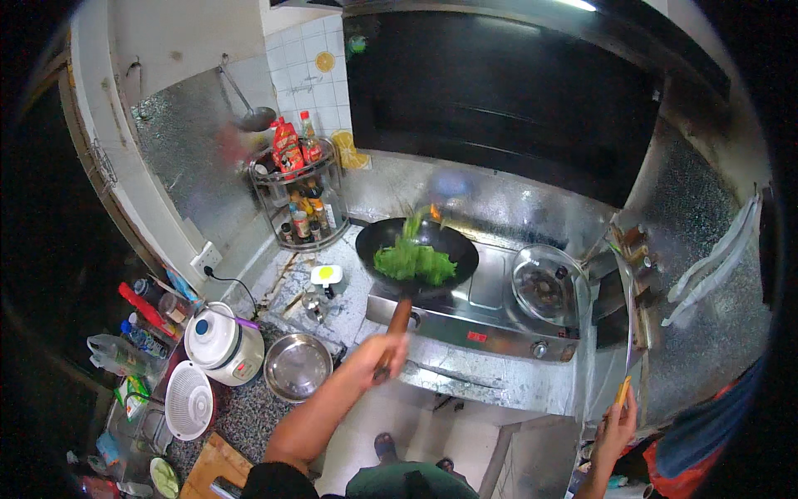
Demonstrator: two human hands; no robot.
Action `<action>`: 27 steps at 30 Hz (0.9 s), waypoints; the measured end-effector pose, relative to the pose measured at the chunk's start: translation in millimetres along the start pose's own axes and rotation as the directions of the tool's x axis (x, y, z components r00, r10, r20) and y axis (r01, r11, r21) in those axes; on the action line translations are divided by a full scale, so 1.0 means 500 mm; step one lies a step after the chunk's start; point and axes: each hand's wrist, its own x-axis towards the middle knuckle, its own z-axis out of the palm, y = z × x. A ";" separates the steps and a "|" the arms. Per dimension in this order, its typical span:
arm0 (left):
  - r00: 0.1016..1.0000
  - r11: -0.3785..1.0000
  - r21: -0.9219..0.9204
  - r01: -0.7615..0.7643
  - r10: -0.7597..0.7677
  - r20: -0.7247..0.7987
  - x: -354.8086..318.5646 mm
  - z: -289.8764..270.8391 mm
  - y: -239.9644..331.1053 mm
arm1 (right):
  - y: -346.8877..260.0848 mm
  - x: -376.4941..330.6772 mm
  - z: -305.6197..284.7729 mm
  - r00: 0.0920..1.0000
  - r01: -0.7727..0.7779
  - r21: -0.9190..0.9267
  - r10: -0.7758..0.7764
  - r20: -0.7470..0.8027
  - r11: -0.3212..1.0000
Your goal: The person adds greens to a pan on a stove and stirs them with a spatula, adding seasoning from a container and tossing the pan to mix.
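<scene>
My left hand [384, 359] is closed around the wooden handle [401, 318] of a black wok [462, 259] over the left side of the stove. Leafy greens [416, 262] fill the middle of the wok, and some are blurred in the air above it. A small orange patch shows at the wok's far rim; I cannot tell what it is. Out to the right, my right hand [616, 426] grips the yellowish handle of a long metal spatula [629, 320]. Its shaft points up and away, apart from the wok, and its far end is hard to make out.
A glass lid [544, 284] lies on the stove's [490, 324] right side. Left of the stove are a metal basin [298, 368], a white rice cooker [223, 345], a white strainer [189, 401] and a cutting board [214, 467]. A seasoning rack [312, 245] stands in the corner.
</scene>
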 end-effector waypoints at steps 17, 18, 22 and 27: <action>0.994 0.989 -0.136 -0.059 0.071 0.086 0.116 0.013 0.083 | -0.024 0.025 0.091 0.995 -0.021 0.058 0.016 0.094 0.998; 1.000 0.968 -0.252 0.010 -0.016 -0.021 0.142 0.042 0.119 | -0.026 0.032 0.099 0.995 -0.033 0.082 0.025 0.101 0.996; 0.992 0.993 -0.068 -0.096 0.101 0.074 0.017 -0.047 -0.009 | 0.003 0.029 0.086 0.989 -0.015 0.016 0.013 0.146 1.000; 1.000 0.995 -0.098 -0.024 0.022 -0.016 -0.006 -0.057 -0.033 | -0.009 0.000 0.120 0.976 -0.012 -0.047 0.022 0.217 0.999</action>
